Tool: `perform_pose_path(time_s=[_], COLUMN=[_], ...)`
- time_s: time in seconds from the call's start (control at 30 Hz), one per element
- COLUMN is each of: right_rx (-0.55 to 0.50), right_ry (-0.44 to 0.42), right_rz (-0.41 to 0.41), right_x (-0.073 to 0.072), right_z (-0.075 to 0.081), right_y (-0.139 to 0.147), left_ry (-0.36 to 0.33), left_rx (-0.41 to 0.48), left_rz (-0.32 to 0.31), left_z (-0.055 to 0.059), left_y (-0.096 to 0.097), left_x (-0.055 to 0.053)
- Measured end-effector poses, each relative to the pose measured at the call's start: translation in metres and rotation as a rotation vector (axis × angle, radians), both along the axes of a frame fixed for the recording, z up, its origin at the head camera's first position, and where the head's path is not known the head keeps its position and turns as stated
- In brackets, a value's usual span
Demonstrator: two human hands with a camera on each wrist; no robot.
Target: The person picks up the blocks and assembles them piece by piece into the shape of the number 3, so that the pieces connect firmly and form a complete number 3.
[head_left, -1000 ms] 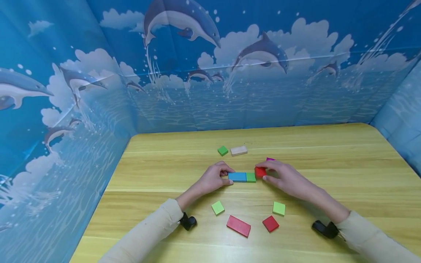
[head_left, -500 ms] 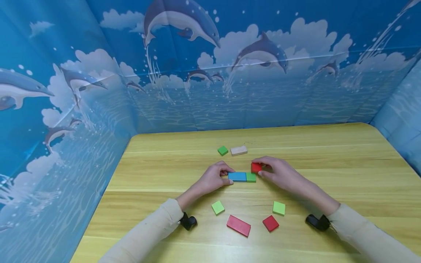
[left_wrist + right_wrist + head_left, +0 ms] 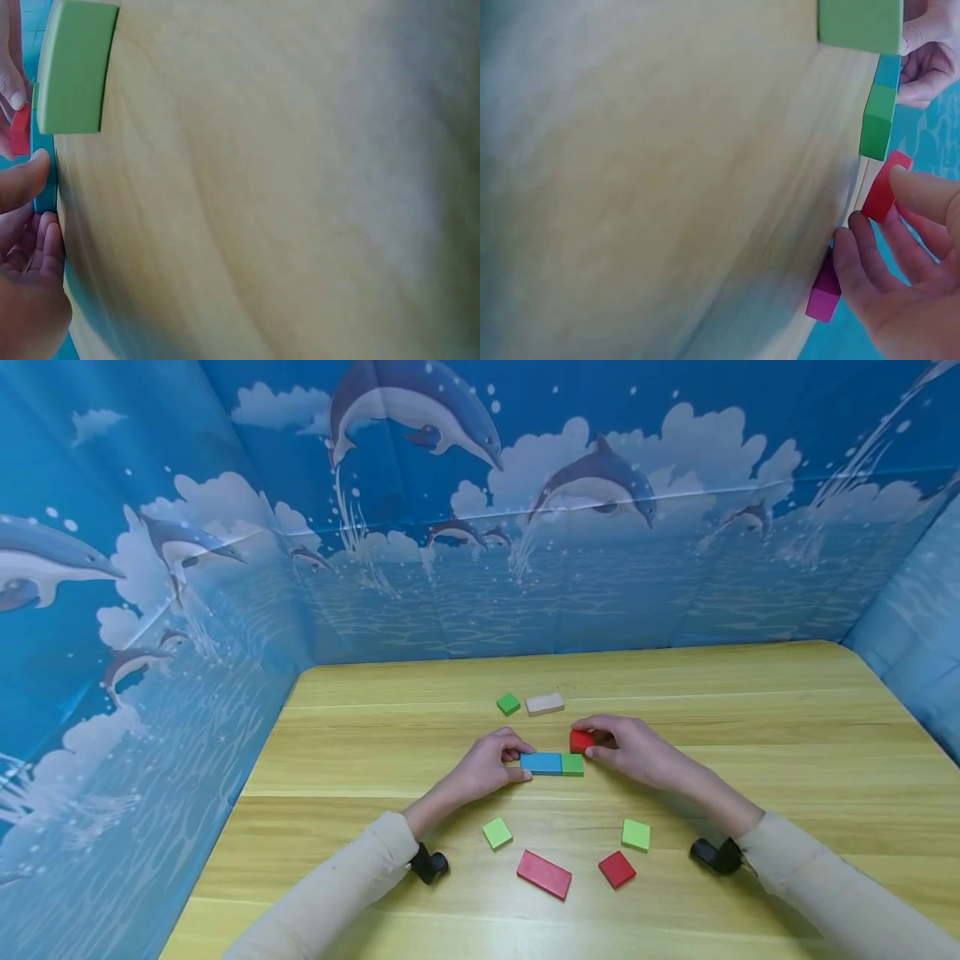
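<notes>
In the head view my left hand pinches the left end of a flat blue block, thumb on the near side and fingers on the far side. A green block lies end to end with the blue one, at its right. My right hand holds a red block between thumb and fingers, just beyond the green block. The right wrist view shows this red block tilted in the fingertips, apart from the green block. A magenta block lies by the right hand's lower fingers; the hand hides it in the head view.
Nearer the person lie two light green squares, a pinkish-red rectangle and a red square. Farther back are a small green block and a pale wooden block. A dolphin-print curtain borders the wooden table.
My right hand has carried the red block left and slightly away, from the green block's right end to behind it. The left hand and the blue block have stayed put.
</notes>
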State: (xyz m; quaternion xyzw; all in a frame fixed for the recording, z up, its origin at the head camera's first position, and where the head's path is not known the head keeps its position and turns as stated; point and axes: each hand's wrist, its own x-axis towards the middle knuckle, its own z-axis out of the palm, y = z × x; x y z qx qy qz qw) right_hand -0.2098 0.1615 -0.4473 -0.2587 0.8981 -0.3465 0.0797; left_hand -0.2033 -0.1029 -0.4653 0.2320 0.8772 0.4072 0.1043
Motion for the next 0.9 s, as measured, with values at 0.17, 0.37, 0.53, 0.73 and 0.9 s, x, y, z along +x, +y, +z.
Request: perform_pose_path(time_s=[0.17,0.37,0.53,0.73,0.9], right_rx=[0.004,0.023,0.036,0.055,0.067], right_ry=[0.004,0.026,0.039,0.048,0.060], right_rz=[0.012,0.021,0.021,0.014,0.019], right_x=[-0.0010,0.0008,0.0009,0.0014,0.0018], right_z=[0.0009,0.0013,-0.0002,0.0001,0.0011], right_y=[0.0006,-0.0003,-0.0014,-0.0033,-0.0047], left_ry=[0.012,0.015,0.013,0.022,0.022], left_rx=[-0.005,-0.017,-0.014,-0.014,-0.026], left_rz=[-0.006,-0.007,-0.005,0.001,0.011], left_z=[0.0002,-0.0005,-0.0012,-0.0042,-0.0041], left_y=[0.0007,0.0010,0.0013,0.0013,0.0019], left_x=[-0.0005,-0.0009,-0.0001,0.0005,0.0013])
